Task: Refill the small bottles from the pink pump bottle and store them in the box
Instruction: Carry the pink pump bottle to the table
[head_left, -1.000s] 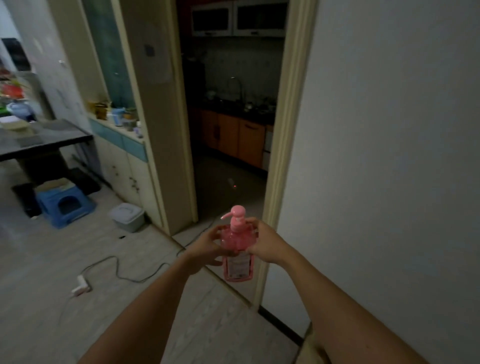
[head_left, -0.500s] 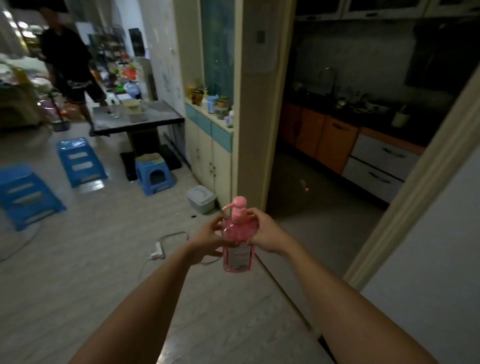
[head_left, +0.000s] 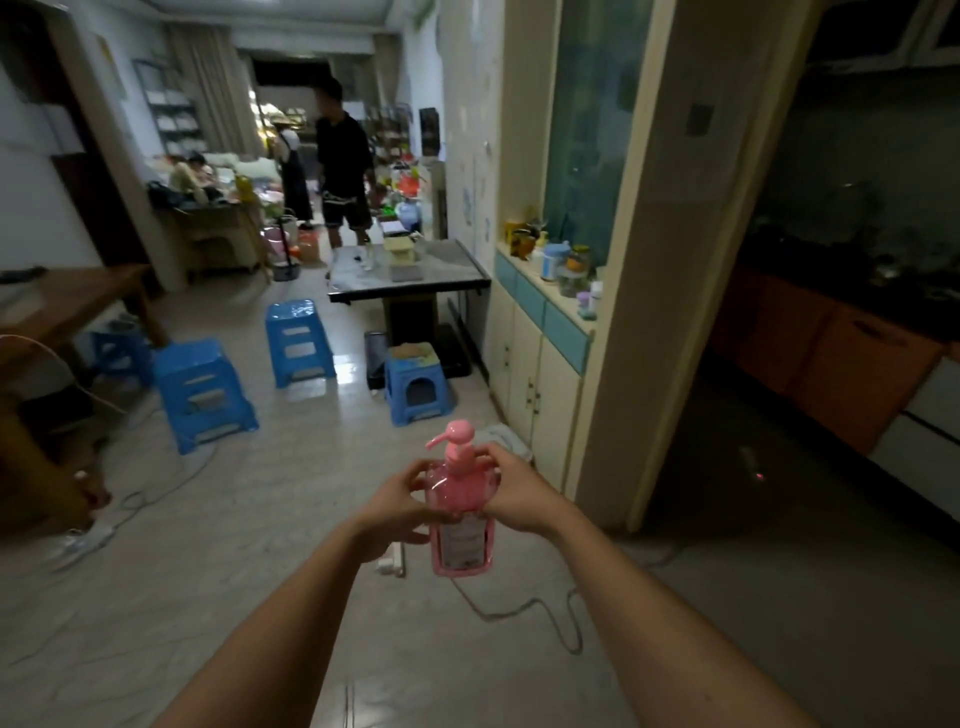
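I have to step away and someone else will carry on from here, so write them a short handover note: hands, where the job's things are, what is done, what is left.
Left hand: grips the left side of the pump bottle.
Right hand: grips its right side, fingers up near the pump neck.
Bottle: held upright in the air in front of the body, above the floor, pump head on, nozzle pointing left.
Small bottles and box: I cannot make them out in this view.
Done: pump bottle is in hand.
Left: find the small bottles, refill each from the pump, put them in the box.
Mind the cable on the floor just ahead.
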